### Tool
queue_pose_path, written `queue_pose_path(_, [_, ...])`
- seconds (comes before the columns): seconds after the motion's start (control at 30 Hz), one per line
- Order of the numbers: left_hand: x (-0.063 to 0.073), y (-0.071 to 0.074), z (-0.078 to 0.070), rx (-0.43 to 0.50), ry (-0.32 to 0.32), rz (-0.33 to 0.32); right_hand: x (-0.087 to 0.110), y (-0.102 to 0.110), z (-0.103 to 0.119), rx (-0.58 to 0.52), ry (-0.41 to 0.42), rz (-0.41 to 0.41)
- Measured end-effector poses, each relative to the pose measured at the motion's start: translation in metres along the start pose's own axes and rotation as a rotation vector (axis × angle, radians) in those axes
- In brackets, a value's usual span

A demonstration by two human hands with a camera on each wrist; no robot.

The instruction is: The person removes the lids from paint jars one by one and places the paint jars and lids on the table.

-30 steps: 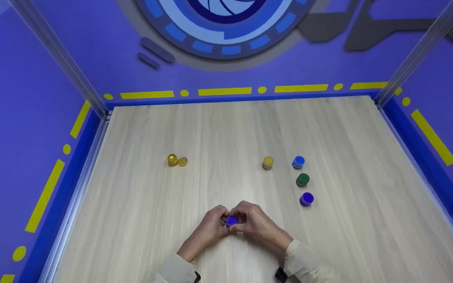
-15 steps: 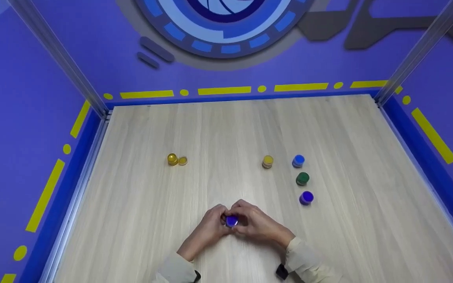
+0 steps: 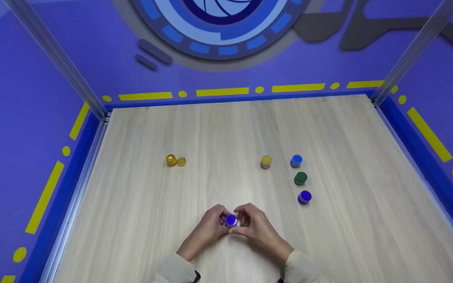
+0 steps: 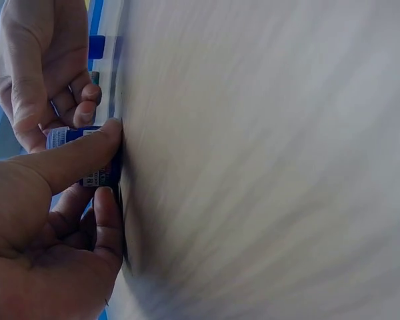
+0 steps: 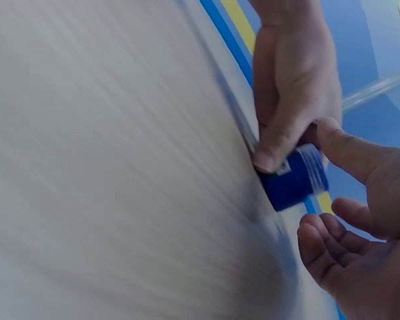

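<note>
A small purple paint jar (image 3: 231,220) stands between the two hands near the front of the table. My left hand (image 3: 212,223) grips it from the side; in the left wrist view its thumb lies across the jar's printed label (image 4: 91,179). My right hand (image 3: 260,226) is beside the jar on the other side, its fingers loosely bent and apart from it. In the right wrist view, the right thumb (image 5: 350,150) is close to the jar's clear ribbed end (image 5: 313,169), with nothing held between the fingers.
To the right stand a yellow jar (image 3: 266,162), a blue jar (image 3: 296,160), a green jar (image 3: 300,178) and another purple jar (image 3: 304,197). At the left, a gold jar (image 3: 171,160) sits beside a small round gold lid-like piece (image 3: 181,161). Blue walls (image 3: 226,74) enclose the wooden table (image 3: 210,133).
My right hand's fingers have come off the jar and spread apart slightly to the right. The left hand keeps its grip. The head view has shifted slightly.
</note>
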State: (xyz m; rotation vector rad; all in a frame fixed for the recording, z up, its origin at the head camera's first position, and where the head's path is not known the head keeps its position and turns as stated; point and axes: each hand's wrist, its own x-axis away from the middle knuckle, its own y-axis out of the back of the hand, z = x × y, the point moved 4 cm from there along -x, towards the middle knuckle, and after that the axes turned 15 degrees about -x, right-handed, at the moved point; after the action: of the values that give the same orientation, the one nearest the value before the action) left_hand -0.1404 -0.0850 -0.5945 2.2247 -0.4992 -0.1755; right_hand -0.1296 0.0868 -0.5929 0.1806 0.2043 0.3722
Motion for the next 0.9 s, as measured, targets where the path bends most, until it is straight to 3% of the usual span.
queue_pose_path(0.23, [0.000, -0.001, 0.000, 0.000, -0.012, -0.031, 0.000, -0.010, 0.000, 0.031, 0.071, -0.035])
queue_pose_path(0.5, [-0.001, -0.001, 0.003, -0.015, 0.003, -0.010, -0.004, -0.009, -0.001, 0.035, 0.021, -0.021])
queue_pose_path(0.73, [0.000, 0.000, 0.001, -0.006, -0.029, -0.032, -0.010, -0.006, -0.005, -0.001, -0.029, 0.041])
queue_pose_path(0.9, [0.000, 0.002, -0.001, 0.013, -0.045, -0.037, -0.015, -0.002, -0.003, -0.010, 0.006, 0.099])
